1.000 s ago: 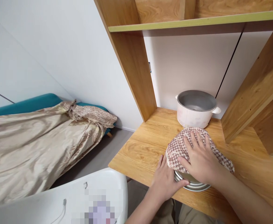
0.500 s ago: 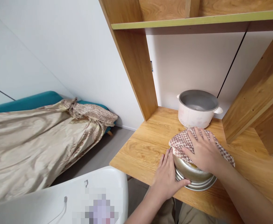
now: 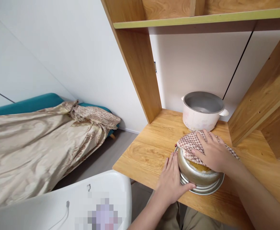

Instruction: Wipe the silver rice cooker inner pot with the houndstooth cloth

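Observation:
A dull metal pot [image 3: 190, 171] sits bottom up near the table's front edge, with stepped bright rings at its lower rim. Its upturned base shows a yellowish-brown stain beneath a brown-and-white houndstooth cloth [image 3: 191, 142]. My right hand [image 3: 214, 153] presses the cloth onto the base, fingers bent lightly over it. Around the left and near side of the rim, my left hand [image 3: 170, 182] grips the pot, its thumb along the front and its fingers on the left. A small red bit peeks out at the pot's far left, its kind unclear.
Behind the pot stands a white cooking pot [image 3: 199, 118] with a grey inside and side handles. Wooden uprights [image 3: 142, 76] and a yellow-edged shelf [image 3: 202, 20] frame the wooden table [image 3: 140, 153]. At left are a white rounded surface [image 3: 120, 182] and a covered sofa [image 3: 34, 140].
My right hand has slid the cloth slightly to the right, baring more of the stained base. My left hand stays at the rim.

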`<state>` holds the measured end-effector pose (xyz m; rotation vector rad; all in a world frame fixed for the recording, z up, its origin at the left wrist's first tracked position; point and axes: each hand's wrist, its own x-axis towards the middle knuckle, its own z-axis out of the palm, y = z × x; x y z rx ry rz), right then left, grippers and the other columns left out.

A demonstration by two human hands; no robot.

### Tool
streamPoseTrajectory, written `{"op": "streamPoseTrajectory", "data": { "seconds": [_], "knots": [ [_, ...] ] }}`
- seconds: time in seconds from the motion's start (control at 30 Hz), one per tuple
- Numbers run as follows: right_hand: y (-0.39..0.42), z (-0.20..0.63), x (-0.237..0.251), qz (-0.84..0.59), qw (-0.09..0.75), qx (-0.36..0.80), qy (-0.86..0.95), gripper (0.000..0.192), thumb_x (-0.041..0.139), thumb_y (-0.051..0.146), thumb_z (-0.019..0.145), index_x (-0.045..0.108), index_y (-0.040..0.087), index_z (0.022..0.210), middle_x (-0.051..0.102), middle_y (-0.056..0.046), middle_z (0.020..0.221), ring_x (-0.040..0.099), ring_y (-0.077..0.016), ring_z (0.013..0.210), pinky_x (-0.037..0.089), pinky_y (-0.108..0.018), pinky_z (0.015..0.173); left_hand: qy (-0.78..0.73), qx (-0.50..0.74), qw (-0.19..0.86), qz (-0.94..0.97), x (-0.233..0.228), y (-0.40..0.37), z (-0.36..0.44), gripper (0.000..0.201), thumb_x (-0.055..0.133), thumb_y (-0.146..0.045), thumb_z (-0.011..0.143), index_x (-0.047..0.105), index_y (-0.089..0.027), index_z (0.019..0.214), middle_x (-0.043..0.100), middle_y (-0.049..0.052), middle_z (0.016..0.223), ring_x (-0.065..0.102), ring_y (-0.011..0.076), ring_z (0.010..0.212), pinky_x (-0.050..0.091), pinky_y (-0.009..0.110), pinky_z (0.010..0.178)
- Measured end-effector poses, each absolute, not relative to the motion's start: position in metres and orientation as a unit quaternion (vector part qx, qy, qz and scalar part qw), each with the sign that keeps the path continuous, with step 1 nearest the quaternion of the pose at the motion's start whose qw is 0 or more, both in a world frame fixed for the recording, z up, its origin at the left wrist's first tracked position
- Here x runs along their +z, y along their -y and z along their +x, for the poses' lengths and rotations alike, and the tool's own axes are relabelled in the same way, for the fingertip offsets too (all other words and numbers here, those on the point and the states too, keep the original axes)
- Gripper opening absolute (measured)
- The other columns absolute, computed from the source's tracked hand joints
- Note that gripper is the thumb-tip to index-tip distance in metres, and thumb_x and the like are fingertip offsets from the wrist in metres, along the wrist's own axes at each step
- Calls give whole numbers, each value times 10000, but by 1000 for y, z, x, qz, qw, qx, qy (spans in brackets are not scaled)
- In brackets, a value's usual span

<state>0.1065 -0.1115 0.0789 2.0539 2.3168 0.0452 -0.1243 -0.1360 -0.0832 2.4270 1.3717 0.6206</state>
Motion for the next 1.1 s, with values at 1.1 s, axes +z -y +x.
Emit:
{"op": "streamPoseTrajectory", "data": {
  "seconds": [1.1],
  "knots": [
    [121, 83, 84, 658, 17, -10, -753, 897, 491, 653, 1096, 297, 109, 1782, 208, -216, 1845, 193, -443, 1723, 183, -696, 1374, -461, 240, 119, 846, -84, 137, -123, 1345, 656, -964, 841, 173, -146, 1793, 356, 297, 1789, 341, 516, 1666, 327, 710, 1327]
  ]
}}
